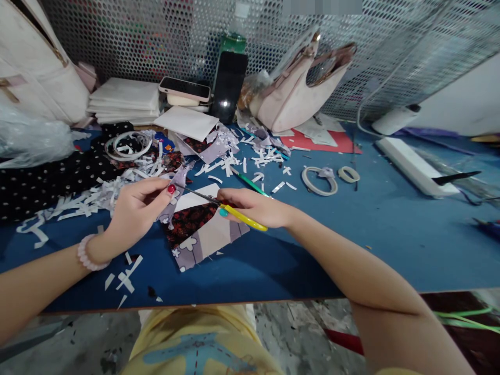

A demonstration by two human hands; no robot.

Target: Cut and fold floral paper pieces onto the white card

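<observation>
- Lilac scrap (174,204) sits 9 o'clock from my right hand (260,205), pinched in my left hand (136,208)
- right's gripping yellow scissors (244,217), looks like trimming tbh
- next snip probably wants fabric taut

Over there a cream handbag (287,104) sits before the perforated metal screen (164,36), a smartphone (229,78) propped up near it, a white zippered bag (39,73) farther left.
</observation>
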